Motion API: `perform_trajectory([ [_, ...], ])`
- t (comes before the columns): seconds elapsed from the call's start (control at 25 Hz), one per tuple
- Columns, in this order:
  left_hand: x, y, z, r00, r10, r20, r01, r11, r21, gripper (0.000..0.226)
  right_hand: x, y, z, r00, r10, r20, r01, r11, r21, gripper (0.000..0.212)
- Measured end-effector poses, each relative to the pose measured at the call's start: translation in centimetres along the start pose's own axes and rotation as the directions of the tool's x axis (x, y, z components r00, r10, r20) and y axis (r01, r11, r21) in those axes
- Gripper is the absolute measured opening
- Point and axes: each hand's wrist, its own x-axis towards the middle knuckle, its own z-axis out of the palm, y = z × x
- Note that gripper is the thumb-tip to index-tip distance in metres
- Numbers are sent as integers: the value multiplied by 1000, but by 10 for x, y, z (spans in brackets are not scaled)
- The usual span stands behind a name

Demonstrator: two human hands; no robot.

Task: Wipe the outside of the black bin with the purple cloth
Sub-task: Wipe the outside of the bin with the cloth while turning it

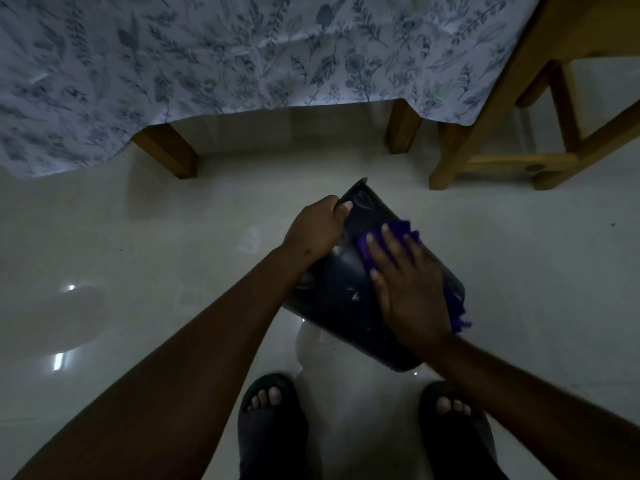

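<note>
The black bin (341,306) is tilted on its side above the pale floor, its rim pointing away from me. My left hand (317,228) grips that far rim, fingers curled over the edge. My right hand (407,287) lies flat on the bin's outer wall with the purple cloth (400,230) pressed beneath it. The cloth shows past my fingertips and hangs in a fringe off the bin's right side. The bin's inside is hidden.
A table with a blue floral cloth (242,53) and wooden legs (169,154) stands just beyond the bin. A wooden chair (512,133) is at the right. My feet in dark sandals (270,410) stand on the glossy tiled floor (138,271) below the bin.
</note>
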Motion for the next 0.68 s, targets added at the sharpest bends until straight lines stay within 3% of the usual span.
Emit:
perform_trajectory([
  [0.16, 0, -4, -1, 1000, -20, -13, 20, 1000, 10, 34, 38, 20, -5, 959, 285, -9, -280, 948, 151, 50],
  [0.28, 1, 0, 1, 999, -47, -3, 47, 998, 32, 33, -12, -2, 2, 991, 135, -4, -135, 991, 19, 53],
  [0.4, -12, -3, -9, 999, 38, 14, -36, 995, -92, 27, -10, 10, 0, 999, 13, 46, -12, 999, -30, 54],
  [0.48, -33, -16, -12, 996, 74, 42, -66, 984, -167, 30, 19, 28, -6, 997, 67, 30, -67, 997, -27, 53],
  [0.6, -42, -25, -7, 998, 39, -43, -43, 994, -96, 36, 25, 29, -9, 977, 214, 6, -215, 976, 41, 55],
  [0.68, -27, -16, -3, 996, 13, -84, -19, 998, -64, 37, -3, 15, 1, 998, 66, 5, -65, 994, -91, 61],
])
